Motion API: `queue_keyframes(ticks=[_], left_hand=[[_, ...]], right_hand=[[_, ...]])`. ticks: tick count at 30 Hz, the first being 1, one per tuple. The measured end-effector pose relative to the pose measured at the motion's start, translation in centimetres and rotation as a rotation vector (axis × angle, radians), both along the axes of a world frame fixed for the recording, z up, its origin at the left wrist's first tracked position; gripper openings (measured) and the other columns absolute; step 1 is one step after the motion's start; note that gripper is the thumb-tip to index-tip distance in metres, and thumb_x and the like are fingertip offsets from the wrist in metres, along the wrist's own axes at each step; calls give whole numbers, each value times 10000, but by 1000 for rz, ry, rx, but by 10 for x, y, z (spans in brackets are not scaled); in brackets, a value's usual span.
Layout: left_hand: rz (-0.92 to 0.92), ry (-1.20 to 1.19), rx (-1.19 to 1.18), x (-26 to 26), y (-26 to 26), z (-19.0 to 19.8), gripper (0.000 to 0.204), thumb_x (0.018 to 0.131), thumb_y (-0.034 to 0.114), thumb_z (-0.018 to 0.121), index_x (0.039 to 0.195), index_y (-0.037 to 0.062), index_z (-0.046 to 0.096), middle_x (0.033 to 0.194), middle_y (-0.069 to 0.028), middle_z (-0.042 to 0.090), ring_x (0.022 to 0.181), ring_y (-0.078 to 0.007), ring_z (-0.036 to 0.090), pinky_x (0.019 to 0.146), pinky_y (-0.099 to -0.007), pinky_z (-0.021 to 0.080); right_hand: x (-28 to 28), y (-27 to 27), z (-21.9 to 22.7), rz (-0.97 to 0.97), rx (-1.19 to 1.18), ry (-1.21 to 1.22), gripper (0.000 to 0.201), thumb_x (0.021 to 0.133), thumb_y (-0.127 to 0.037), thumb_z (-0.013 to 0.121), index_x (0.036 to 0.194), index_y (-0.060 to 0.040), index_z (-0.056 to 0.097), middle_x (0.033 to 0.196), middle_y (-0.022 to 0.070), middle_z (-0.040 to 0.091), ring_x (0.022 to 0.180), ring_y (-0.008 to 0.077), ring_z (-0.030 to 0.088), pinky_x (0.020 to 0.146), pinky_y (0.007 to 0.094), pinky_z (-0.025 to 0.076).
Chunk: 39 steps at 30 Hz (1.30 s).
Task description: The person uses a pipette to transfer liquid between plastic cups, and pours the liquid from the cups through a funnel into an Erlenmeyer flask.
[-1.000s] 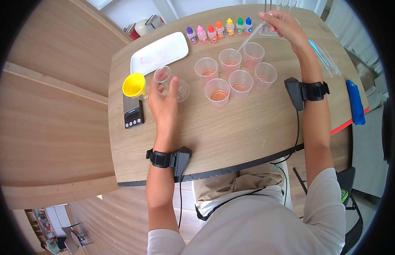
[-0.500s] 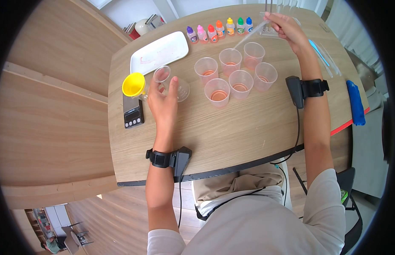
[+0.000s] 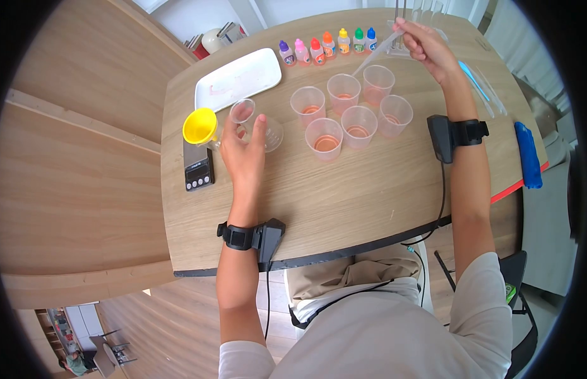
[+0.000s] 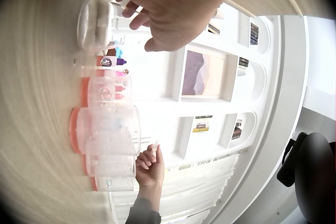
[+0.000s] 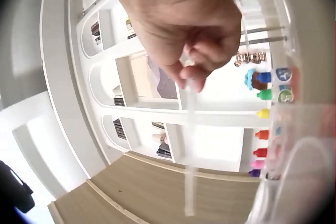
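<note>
My left hand (image 3: pixel 243 148) holds a clear flask (image 3: pixel 272 136) by its narrow upper part, thumb on the near side and fingers round the back. The flask's base stands on the table. Between thumb and fingertips my right hand (image 3: pixel 426 47) pinches a long translucent plastic stick (image 5: pixel 190 150). It slants down to the left, its lower end at the far rim of the back middle plastic cup (image 3: pixel 343 88). Several more clear cups stand close round this one, such as the front cup (image 3: pixel 324 139), each with a little reddish liquid at the bottom.
Small dropper bottles (image 3: pixel 317 52) with coloured caps line the back. At left are a white tray (image 3: pixel 211 98), a yellow funnel (image 3: pixel 199 126) and a black scale (image 3: pixel 199 175). A clear rack (image 3: pixel 407 50), thin sticks (image 3: pixel 475 79) and a blue cloth (image 3: pixel 528 155) are at right.
My right hand has shifted slightly to the right, with the stick's lower end staying by the back middle cup. The left hand and flask have kept their place.
</note>
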<state>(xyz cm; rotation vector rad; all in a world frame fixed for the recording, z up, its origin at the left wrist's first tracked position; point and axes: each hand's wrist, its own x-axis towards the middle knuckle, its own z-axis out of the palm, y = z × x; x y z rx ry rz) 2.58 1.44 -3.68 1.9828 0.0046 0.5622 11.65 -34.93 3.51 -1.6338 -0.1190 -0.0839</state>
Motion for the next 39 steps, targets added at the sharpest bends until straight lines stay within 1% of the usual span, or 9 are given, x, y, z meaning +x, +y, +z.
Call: queue_keyframes(ticks=[3,8,12,14,19,21,27,34,39], left_hand=[[13,-21,7,1,2,-4,443,862,241,702,1244,46,592,1171,-113,671,1084,-231,620,909,-382,467],[8,-41,-1,-1,-2,-2,447,854,231,708,1241,43,587,1155,-107,674,1058,-215,618,882,-349,458],[24,-8,107,-1,-1,0,528,834,232,727,1279,21,537,1163,-118,653,1032,-239,598,880,-340,447],[3,6,114,-1,-2,-2,564,828,234,732,1300,15,513,1178,-130,639,1035,-256,586,886,-348,442],[9,-40,136,-2,-3,-1,748,822,253,744,1400,-36,368,1229,-186,587,1158,-338,511,981,-415,397],[5,-62,131,-2,-4,0,787,823,264,743,1415,-55,334,1263,-204,560,1196,-351,481,1012,-421,373],[49,-2,137,-4,-4,5,878,831,298,732,1449,-93,248,1408,-286,411,1322,-393,368,1107,-432,277],[-41,-32,53,-11,0,8,874,851,278,710,1451,-117,213,1462,-317,333,1365,-408,325,1136,-430,239],[-68,-52,209,-77,9,8,769,864,214,691,1443,-70,272,1426,-286,388,1327,-410,367,1112,-444,278]], right_hand=[[6,-2,-3,-201,-361,-23,273,903,-381,647,897,-108,651,619,-101,445,529,6,333,485,182,266],[-10,-14,25,-133,245,-223,209,918,-283,618,944,-76,628,735,-48,572,640,29,470,606,199,386],[-52,-15,47,-257,169,-270,210,918,-253,605,999,-61,628,819,-6,636,730,44,529,682,181,419],[-78,-13,54,-360,-226,-179,238,926,-226,590,1064,-38,634,900,23,671,788,67,578,701,193,453],[-113,-67,-24,-414,-631,-79,261,937,-197,592,1146,-51,645,856,12,678,719,68,577,610,239,470],[-126,-67,-46,-538,-856,-170,189,870,-192,644,1002,-62,685,789,134,696,702,250,672,671,362,526],[-148,-51,-64,-509,-1257,-28,264,830,-204,664,1051,-62,634,873,163,682,863,360,660,733,469,528],[-166,-35,-62,-409,-1363,24,541,803,-214,699,1271,-66,472,1166,176,600,1076,393,576,804,484,523],[-221,-7,-36,-393,-1181,-257,705,801,-118,710,1420,-75,377,1265,207,527,1163,384,510,903,461,482]])
